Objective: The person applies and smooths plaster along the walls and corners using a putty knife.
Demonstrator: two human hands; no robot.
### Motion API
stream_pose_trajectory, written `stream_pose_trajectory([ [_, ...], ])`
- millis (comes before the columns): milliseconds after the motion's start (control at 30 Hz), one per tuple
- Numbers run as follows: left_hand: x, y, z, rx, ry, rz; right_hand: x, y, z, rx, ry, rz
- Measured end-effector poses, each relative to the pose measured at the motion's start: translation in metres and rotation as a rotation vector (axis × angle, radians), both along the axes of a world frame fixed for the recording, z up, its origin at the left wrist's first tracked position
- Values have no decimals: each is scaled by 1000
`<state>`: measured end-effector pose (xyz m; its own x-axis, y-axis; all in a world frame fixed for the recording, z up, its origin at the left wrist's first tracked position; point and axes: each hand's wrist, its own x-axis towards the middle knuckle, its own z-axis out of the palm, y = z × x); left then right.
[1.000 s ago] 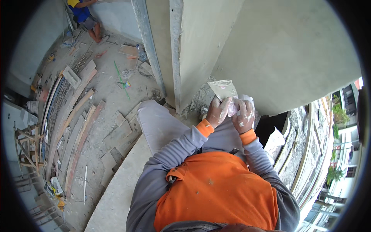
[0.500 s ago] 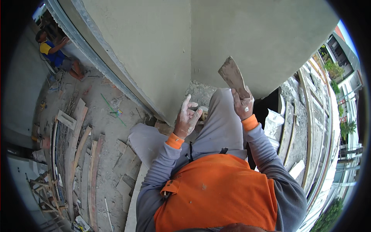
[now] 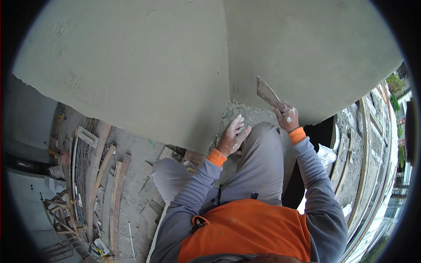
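Note:
My right hand (image 3: 287, 117) is closed round the handle of a putty knife (image 3: 267, 93). Its wide blade points up and to the left, coated in grey plaster and turned partly edge-on, apart from the wall. My left hand (image 3: 233, 136) is raised over my lap with nothing in it, its fingers loosely spread and whitened with plaster. In front of me two plastered walls, a left one (image 3: 166, 74) and a right one (image 3: 307, 57), meet in a corner. Rough grey rubble (image 3: 245, 111) lies at the foot of that corner, just beyond my knee.
Long wooden planks (image 3: 118, 201) and thin rods lie on the dusty floor at left, near a wooden frame (image 3: 61, 210). Broken flat pieces (image 3: 151, 212) lie closer to me. On my right is a ledge with boards (image 3: 346, 162) and crumpled white sheeting (image 3: 325, 154).
My view has shifted, so the left wall fills more of it and the other person at far left is out of sight. The putty knife's blade has turned more edge-on.

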<state>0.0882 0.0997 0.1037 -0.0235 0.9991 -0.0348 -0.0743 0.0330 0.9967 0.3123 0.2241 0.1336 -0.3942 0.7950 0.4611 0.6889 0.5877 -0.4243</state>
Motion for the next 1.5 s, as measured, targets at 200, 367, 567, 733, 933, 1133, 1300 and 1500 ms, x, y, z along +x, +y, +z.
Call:
stream_pose_trajectory([
  [200, 10, 125, -91, -308, 170, -35, -33, 84, -157, -200, -103, 64],
  [367, -3, 214, -186, -421, 284, 25, -72, 146, -304, -261, -112, 46],
  [567, -10, 293, -230, -366, 291, 95, -89, 210, -415, -229, -109, -52],
  [733, -35, 327, -276, -326, 240, 124, -135, 205, -390, -234, 41, -181],
  [933, 34, 316, -283, -327, 11, 34, -66, 180, -367, -282, -31, -312],
  [1133, 29, 255, -286, -415, -6, 234, -43, 113, -295, -326, 26, -37],
  [1300, -9, 221, -312, -479, -540, 360, -39, 109, -332, -1366, 1019, -505],
  [1500, -45, 248, -329, -523, -632, 292, -75, 161, -396, -1723, 1394, -99],
])
